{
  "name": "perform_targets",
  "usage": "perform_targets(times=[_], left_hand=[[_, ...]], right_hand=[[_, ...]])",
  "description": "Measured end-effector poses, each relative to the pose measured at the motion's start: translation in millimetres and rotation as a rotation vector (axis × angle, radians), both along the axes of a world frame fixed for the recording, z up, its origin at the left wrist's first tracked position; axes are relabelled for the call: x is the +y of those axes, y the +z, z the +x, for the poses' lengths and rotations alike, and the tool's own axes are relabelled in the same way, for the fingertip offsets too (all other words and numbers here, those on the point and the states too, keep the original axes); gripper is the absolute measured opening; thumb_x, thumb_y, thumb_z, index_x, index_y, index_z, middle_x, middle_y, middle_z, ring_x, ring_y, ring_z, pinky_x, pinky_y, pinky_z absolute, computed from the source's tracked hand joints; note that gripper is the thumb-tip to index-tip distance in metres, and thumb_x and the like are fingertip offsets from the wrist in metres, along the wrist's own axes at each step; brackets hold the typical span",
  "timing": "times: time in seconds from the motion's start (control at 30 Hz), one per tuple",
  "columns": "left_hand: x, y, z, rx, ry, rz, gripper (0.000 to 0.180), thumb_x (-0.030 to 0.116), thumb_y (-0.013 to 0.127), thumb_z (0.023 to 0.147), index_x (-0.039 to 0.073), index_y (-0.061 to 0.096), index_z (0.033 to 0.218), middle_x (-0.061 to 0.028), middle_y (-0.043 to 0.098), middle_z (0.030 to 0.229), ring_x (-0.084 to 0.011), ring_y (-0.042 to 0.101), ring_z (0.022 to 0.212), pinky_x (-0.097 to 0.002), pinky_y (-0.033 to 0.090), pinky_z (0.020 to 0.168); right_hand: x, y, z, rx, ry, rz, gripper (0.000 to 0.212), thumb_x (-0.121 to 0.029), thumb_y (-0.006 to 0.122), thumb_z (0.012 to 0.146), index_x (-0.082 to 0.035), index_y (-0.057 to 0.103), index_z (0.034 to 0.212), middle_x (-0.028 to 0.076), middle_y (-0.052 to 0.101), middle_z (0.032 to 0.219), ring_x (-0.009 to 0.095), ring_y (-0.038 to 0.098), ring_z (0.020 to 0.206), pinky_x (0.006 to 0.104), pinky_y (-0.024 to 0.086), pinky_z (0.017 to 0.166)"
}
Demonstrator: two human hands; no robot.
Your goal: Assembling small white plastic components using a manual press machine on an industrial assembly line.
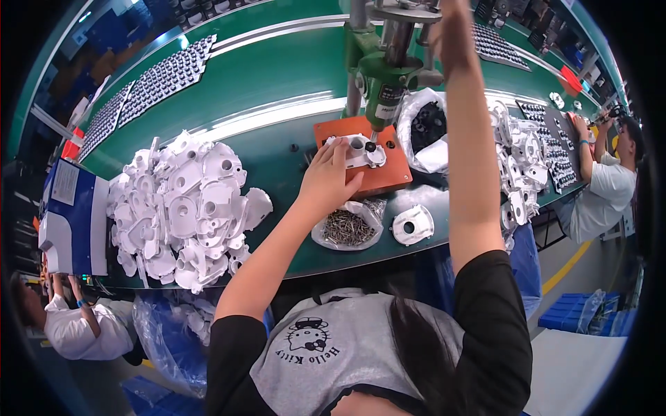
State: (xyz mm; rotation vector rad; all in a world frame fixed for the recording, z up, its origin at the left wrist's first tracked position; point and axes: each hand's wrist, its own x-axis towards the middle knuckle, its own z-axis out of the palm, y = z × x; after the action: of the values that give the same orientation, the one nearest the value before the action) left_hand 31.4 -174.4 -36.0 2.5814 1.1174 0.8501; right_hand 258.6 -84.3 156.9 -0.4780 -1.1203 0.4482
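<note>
Nearest, on the green bench (pixel 277 125), lay a clear bag of screws (pixel 349 227) beside a loose white casting (pixel 412 224), with a heap of white castings (pixel 184 211) off left. Left hand (pixel 326 182) rested on a white housing (pixel 362 151) seated on the orange fixture plate (pixel 371 177), fingers (pixel 338 147) curled against its edge. Farther, right hand (pixel 451 31) reached up at the green press (pixel 385 76); its grip could not be told.
</note>
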Motion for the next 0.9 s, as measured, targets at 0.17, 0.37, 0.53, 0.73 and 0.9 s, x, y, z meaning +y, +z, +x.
perform_targets(times=[0.17, 0.37, 0.53, 0.73, 0.9], left_hand=[[19.9, 8.6, -4.2, 0.076, -0.014, -0.075, 0.06, 0.031, 0.064, 0.078, 0.004, 0.043, 0.127, -0.0202, 0.045, 0.132, -0.0355, 0.04, 0.126, -0.0454, 0.032, 0.102], [50.5, 28.1, -19.7, 0.036, -0.146, 0.056, 0.044, 0.036, 0.064, 0.076, 0.01, 0.058, 0.111, -0.0132, 0.053, 0.122, -0.0325, 0.048, 0.116, -0.0445, 0.037, 0.095], [69.1, 68.7, -24.8, -0.038, -0.038, -0.403, 0.031, 0.034, 0.061, 0.083, 0.004, 0.06, 0.091, -0.014, 0.064, 0.083, -0.0266, 0.062, 0.077, -0.0353, 0.047, 0.07], [120.4, 49.5, -88.6, -0.225, 0.268, -0.221, 0.049, 0.036, 0.06, 0.084, 0.005, 0.051, 0.121, -0.0199, 0.062, 0.103, -0.0302, 0.06, 0.095, -0.0367, 0.046, 0.083], [45.4, 99.0, -134.7, -0.002, 0.279, -0.536, 0.043, 0.039, 0.06, 0.084, 0.007, 0.054, 0.113, -0.0132, 0.063, 0.081, -0.0219, 0.061, 0.073, -0.0345, 0.047, 0.067]], right_hand=[[4.8, -47.1, 36.2, -0.014, 0.129, -0.596, 0.038, -0.022, 0.048, 0.09, 0.004, 0.051, 0.118, 0.014, 0.058, 0.116, 0.023, 0.055, 0.107, 0.0322, 0.041, 0.091], [-195.6, -152.8, 36.8, -0.631, -0.425, -0.454, 0.014, -0.006, 0.051, 0.084, 0.002, 0.061, 0.089, 0.011, 0.062, 0.099, 0.018, 0.056, 0.088, 0.0285, 0.044, 0.08], [-258.9, -212.1, 23.6, -1.129, -0.215, -0.635, 0.018, -0.006, 0.059, 0.064, -0.006, 0.063, 0.082, 0.014, 0.056, 0.12, 0.034, 0.046, 0.117, 0.0412, 0.032, 0.099], [-256.4, -213.5, 2.3, -1.209, -0.141, -0.761, 0.038, -0.014, 0.069, 0.06, -0.009, 0.061, 0.097, 0.014, 0.041, 0.138, 0.034, 0.032, 0.131, 0.0432, 0.022, 0.105], [-251.8, -202.6, 5.9, -1.279, -0.053, -0.863, 0.048, -0.014, 0.073, 0.058, -0.011, 0.058, 0.104, 0.014, 0.037, 0.141, 0.034, 0.031, 0.132, 0.0431, 0.022, 0.105]])
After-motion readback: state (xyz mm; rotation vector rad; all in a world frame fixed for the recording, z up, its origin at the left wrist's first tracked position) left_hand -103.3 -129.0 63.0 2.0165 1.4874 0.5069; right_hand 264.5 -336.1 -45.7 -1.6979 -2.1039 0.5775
